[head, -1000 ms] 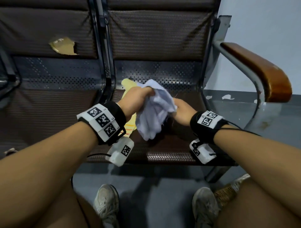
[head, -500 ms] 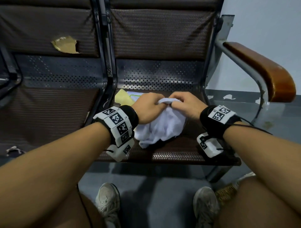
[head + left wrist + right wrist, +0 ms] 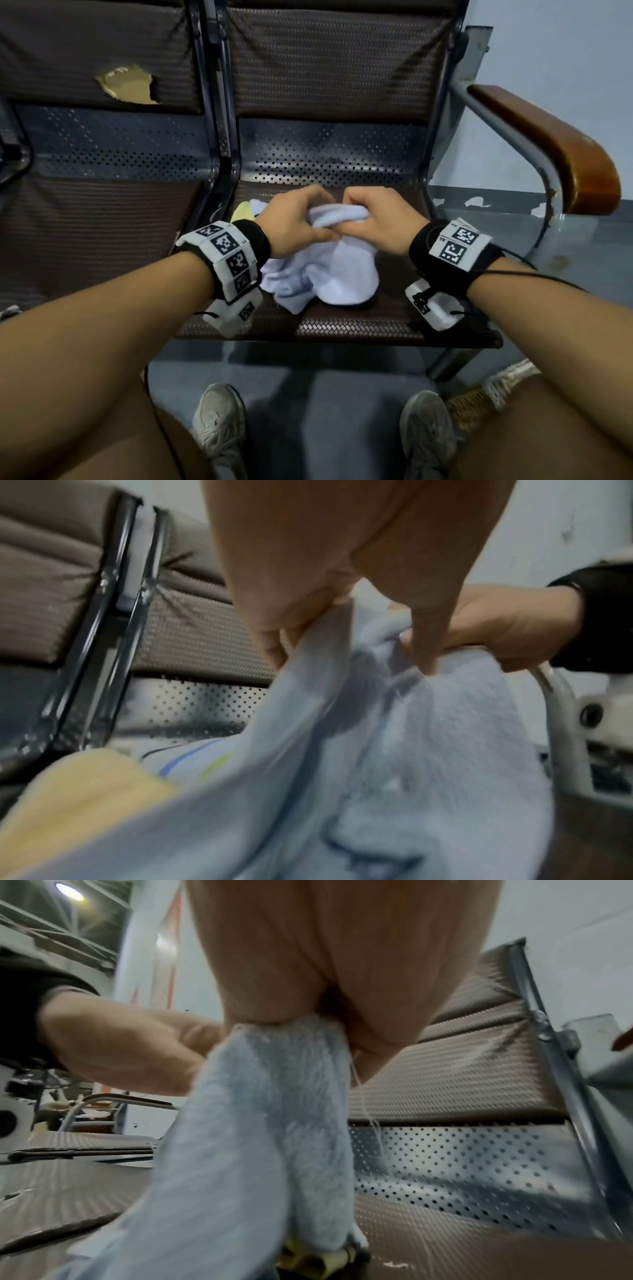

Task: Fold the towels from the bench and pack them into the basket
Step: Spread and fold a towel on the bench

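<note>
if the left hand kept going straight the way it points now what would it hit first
Probably the right hand. The left hand points across the light blue towel toward it, thumbs nearly touching; depth between them is unclear.

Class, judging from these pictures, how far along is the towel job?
Done: nothing visibly folded or packed. In hand: left hand and right hand both grip the bunched pale blue towel. Left: fold it, the yellow towel too; basket barely visible.

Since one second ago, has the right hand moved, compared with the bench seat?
Yes. The right hand has gone up and toward the left hand, away from the seat's right side; both now pinch the top edge of the white towel.
</note>
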`<state>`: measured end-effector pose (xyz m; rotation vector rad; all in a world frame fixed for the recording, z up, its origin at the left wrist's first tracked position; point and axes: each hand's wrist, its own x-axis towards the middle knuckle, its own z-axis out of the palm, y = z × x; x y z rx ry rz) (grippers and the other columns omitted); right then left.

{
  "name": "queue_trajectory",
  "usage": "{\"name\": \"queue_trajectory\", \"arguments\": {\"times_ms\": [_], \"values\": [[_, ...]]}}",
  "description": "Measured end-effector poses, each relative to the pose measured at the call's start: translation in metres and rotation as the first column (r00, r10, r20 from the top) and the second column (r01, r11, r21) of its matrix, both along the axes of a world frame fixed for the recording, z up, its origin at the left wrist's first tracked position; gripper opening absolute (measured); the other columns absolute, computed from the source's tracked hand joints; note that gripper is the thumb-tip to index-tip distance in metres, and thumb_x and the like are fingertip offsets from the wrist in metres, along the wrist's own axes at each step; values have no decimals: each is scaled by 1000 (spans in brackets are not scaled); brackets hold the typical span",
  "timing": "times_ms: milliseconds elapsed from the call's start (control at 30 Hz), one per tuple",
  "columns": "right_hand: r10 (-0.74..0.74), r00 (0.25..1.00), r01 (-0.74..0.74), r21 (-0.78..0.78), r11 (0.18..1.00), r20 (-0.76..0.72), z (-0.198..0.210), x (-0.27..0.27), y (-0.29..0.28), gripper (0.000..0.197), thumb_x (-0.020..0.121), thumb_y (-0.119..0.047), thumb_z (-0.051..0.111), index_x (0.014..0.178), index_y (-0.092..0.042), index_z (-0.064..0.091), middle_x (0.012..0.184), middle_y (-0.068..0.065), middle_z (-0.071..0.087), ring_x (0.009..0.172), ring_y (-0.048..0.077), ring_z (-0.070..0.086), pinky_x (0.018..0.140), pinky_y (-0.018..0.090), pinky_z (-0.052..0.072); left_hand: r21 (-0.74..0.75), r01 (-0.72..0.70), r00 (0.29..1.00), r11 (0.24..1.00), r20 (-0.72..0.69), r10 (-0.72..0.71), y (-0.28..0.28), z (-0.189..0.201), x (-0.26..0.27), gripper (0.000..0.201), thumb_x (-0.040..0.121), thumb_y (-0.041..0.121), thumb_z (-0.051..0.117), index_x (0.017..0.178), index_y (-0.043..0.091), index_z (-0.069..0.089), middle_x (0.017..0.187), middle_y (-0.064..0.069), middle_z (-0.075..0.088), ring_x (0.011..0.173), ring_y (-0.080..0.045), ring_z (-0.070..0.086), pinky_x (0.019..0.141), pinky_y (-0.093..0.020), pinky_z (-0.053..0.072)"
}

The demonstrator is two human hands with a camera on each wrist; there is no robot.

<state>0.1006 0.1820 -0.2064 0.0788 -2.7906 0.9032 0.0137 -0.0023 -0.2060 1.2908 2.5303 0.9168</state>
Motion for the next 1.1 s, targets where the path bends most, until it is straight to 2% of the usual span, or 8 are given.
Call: {"name": "queue_trajectory", "arguments": {"times_ms": [100, 267, 400, 567, 667, 867, 967, 1100], "values": [[-48, 995, 51, -25, 998, 92, -2, 3, 10, 33, 75, -49, 78, 70, -26, 56, 60, -13, 57, 54, 0, 47, 51, 18, 35, 72, -30, 1000, 997, -3, 30, 6, 3, -2, 4, 88, 17, 65, 91, 17, 64, 79, 4, 65, 71, -12, 56, 65, -26, 38], [-183, 911, 104, 223, 969, 370, -16, 6, 24, 41, 81, -41, 78, 64, -14, 52, 64, 5, 56, 61, 22, 54, 58, 33, 39, 155, -60, 998, 986, 16, 59, 10, 8, -1, 8, 87, 13, 58, 92, 17, 63, 85, 3, 67, 78, -14, 59, 66, -23, 43], [-155, 911, 84, 196, 977, 381, -8, 4, 30, 21, 91, -32, 69, 75, -18, 68, 64, -4, 59, 61, 16, 54, 58, 30, 40, 150, -189, 981, 970, -1, 192, 7, 11, -11, 12, 84, 14, 55, 92, 19, 62, 85, -1, 67, 81, -21, 60, 71, -29, 45], [-367, 929, 368, 1, 930, 49, 8, 6, 38, 45, 94, -46, 60, 63, -14, 54, 58, -1, 50, 56, 15, 47, 54, 30, 35, -11, -308, 948, 951, -82, 307, -8, 7, -28, 16, 83, 16, 53, 90, 30, 58, 85, -4, 66, 80, -27, 59, 70, -31, 46], [-367, 923, 359, -80, 930, -119, 20, 8, 45, 44, 81, -51, 71, 66, -12, 56, 58, -4, 50, 55, 7, 44, 53, 27, 36, 15, -350, 937, 937, -19, 350, -6, 9, -29, 18, 81, 15, 50, 83, 31, 59, 82, -1, 66, 79, -24, 58, 69, -28, 43], [-364, 901, 280, 321, 905, 238, 3, 20, 58, 36, 88, -43, 69, 66, -16, 61, 63, 5, 60, 67, 25, 59, 60, 32, 40, 123, -486, 857, 865, 263, 444, -1, 14, -27, 13, 70, 22, 68, 81, 19, 61, 74, -2, 68, 67, -22, 61, 56, -27, 46], [-465, 865, 432, 190, 881, 187, 0, 24, 66, 41, 94, -35, 59, 57, -17, 52, 59, 2, 55, 67, 28, 56, 59, 34, 38, 69, -443, 839, 894, 384, 386, 4, 11, -25, 18, 70, 27, 79, 78, 19, 65, 71, -5, 68, 62, -18, 58, 59, -31, 51], [-376, 921, 384, -72, 921, 104, 6, 22, 51, 31, 93, -32, 60, 67, -19, 52, 57, -4, 53, 56, 13, 52, 51, 27, 39, 88, -500, 786, 862, 464, 408, 7, 11, -20, 28, 92, 28, 55, 75, 9, 66, 71, -10, 65, 66, -24, 60, 66, -37, 51]]}}
